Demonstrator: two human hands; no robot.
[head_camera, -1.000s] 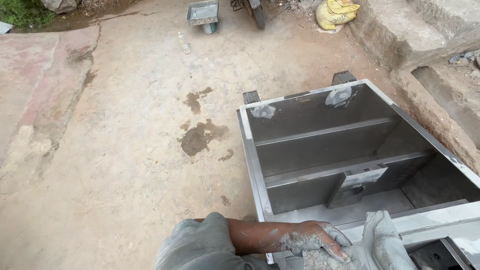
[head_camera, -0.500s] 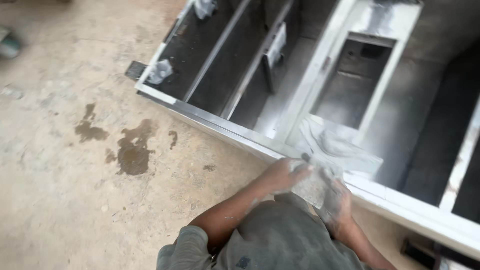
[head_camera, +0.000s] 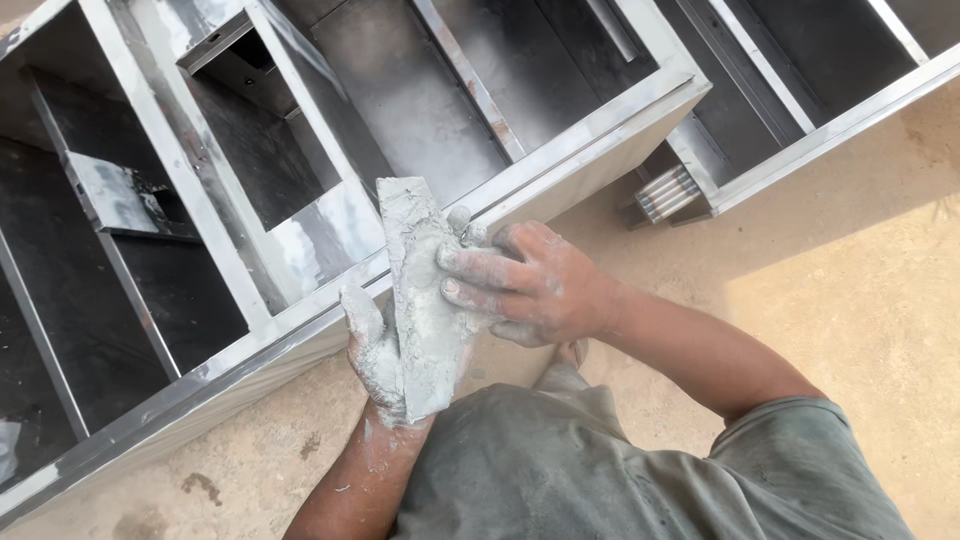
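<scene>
A grey, dust-caked folded cloth (head_camera: 420, 310) stands on end in front of my chest, just over the rim of a stainless steel cabinet (head_camera: 300, 250) lying on the ground. My left hand (head_camera: 372, 352), coated in grey powder, grips the cloth from below and behind. My right hand (head_camera: 525, 285) presses its fingers flat against the cloth's right face. Both forearms come up from my grey shirt (head_camera: 600, 470) at the bottom of the view.
The cabinet has several open compartments with steel dividers and dark insides. A second steel frame (head_camera: 800, 110) lies at the upper right, with a ribbed metal foot (head_camera: 665, 195) between the two. Sandy concrete ground (head_camera: 860, 290) spreads to the right and below.
The view has swung over the cabinet. The cloth, earlier pressed low on the cabinet's rim, is now lifted and held upright between both hands.
</scene>
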